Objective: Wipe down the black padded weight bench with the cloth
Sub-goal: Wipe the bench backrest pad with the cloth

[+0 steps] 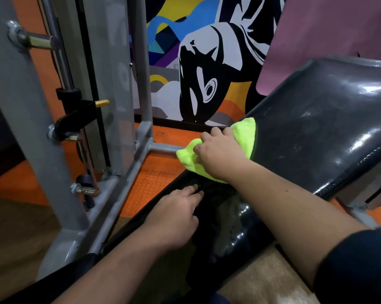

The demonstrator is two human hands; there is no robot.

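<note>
Head view, glossy black bench, neon-yellow cloth

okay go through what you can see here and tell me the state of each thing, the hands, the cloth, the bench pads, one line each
Right hand: grip curled on the cloth, pressing it at the backrest's left edge.
Left hand: fingers flat, resting on the seat pad.
Green cloth: bunched, partly over the pad edge.
Backrest pad: tilted up, glossy, with dull smudges.
Seat pad: glossy, with streaks.
Grey machine frame: upright, untouched.

Cloth on bench; rack left.
</note>
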